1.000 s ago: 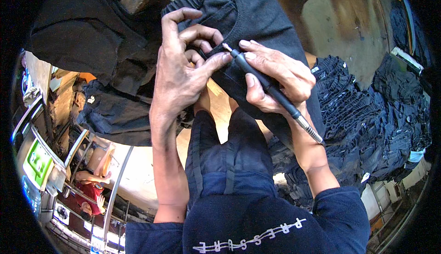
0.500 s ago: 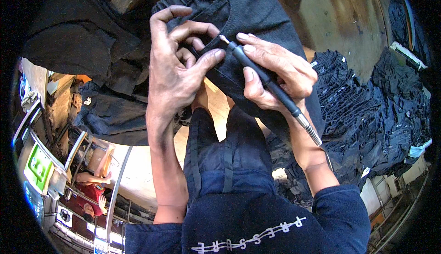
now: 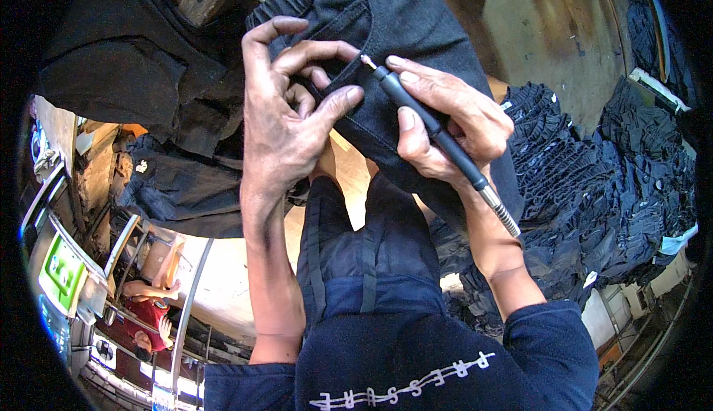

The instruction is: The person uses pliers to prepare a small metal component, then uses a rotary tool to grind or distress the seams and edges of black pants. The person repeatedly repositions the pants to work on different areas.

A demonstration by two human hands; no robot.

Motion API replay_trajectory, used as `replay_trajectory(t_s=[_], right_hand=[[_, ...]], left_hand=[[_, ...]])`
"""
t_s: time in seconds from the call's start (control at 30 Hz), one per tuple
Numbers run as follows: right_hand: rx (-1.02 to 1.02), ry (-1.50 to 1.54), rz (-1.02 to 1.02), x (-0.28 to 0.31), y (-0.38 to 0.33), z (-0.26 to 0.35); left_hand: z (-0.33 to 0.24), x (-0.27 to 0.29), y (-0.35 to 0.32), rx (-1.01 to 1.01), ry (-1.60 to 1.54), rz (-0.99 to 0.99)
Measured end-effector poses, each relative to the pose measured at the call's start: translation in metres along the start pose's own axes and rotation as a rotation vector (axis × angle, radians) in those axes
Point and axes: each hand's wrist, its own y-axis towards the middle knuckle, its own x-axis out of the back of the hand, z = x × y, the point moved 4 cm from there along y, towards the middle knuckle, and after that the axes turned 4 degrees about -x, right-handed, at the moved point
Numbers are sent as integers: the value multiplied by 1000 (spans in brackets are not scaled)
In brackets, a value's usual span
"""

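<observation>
Black trousers (image 3: 431, 32) with an elastic waistband and a curved pocket seam lie spread under both hands. My left hand (image 3: 286, 106) is curled at the pocket, its index fingertip at the pocket edge and its thumb on the cloth; some fingertips are hidden by the fabric. In my right hand (image 3: 460, 114) is a slim black rotary tool handpiece (image 3: 427, 123) with a small pale tip, gripped between thumb and fingers. That tip meets the pocket edge right beside my left index fingertip. A metal spring sleeve forms the handpiece's rear end, over my right wrist.
Dark garments (image 3: 587, 166) with gathered edges are heaped at the right. More dark cloth (image 3: 126, 76) lies at the left. A person in a red shirt (image 3: 148, 322) sits at the lower left, near metal rails (image 3: 189, 299). Worn brown boarding (image 3: 542, 32) spans the upper right.
My left hand has shifted slightly down and to the right. The handpiece tip has moved a little to the right along with the pocket edge; both grips look the same.
</observation>
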Motion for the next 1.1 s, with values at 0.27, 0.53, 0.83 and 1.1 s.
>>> replay_trajectory(t_s=[0.27, 0.53, 0.83, 1.1], right_hand=[[-36, 20, -24, -1, 0, -1], [-68, 2, -16, 1, 1, 0], [-159, -5, -26, 1, 2, -1], [-155, -52, -52, 0, 3, -2]], left_hand=[[0, 1, 0, 8, -17, -3], [-3, 0, 0, 22, 8, -1], [1, 1, 1, 38, -66, 10], [0, 4, 2, 86, -13, 42]])
